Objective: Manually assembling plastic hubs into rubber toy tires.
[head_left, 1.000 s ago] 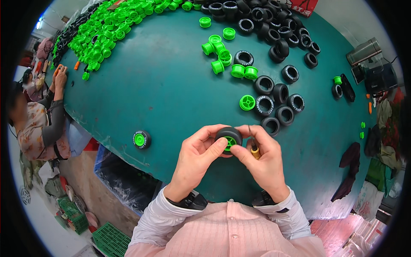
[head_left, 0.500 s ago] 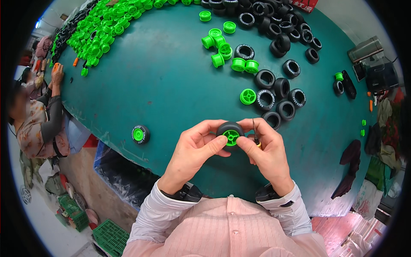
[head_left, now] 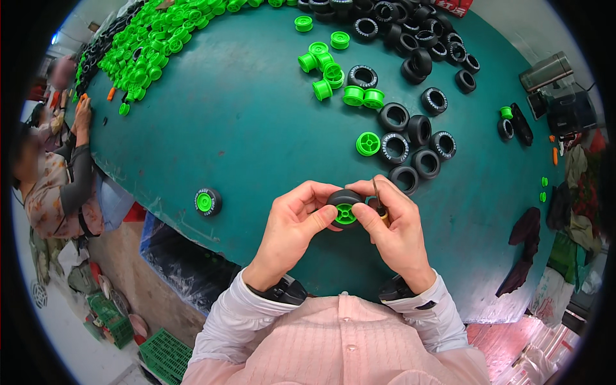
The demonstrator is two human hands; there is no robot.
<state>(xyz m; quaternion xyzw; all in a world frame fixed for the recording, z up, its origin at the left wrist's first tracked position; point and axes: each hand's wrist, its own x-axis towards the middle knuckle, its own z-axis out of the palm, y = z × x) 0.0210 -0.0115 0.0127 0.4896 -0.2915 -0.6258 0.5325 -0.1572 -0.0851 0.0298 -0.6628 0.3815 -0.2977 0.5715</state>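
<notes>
Between my two hands is a small toy wheel, a black rubber tyre (head_left: 346,196) around a bright green spoked rim (head_left: 345,214). My left hand (head_left: 290,221) grips its left side, with the thumb pressed on the rim's edge. On the other side my right hand (head_left: 399,231) presses its thumb against the wheel. A thin pointed metal tool with a dark and yellow handle (head_left: 383,213) is tucked in the right fingers. The fingertips behind the tyre are partly hidden. To the left, a fitted wheel (head_left: 206,202) with lettered black tyre and green rim lies on the table.
The green table (head_left: 256,128) carries loose black tyres (head_left: 394,148) and green rims (head_left: 367,144) beyond my hands. Large heaps of green rims (head_left: 147,58) and tyres (head_left: 410,42) lie farther back. A co-worker (head_left: 54,179) sits at the left edge. Dark cloth (head_left: 523,250) lies at right.
The wheel has tipped slightly in my hands, showing more tyre tread and less of the rim's face. My right thumb has shifted a little; both hands keep their hold.
</notes>
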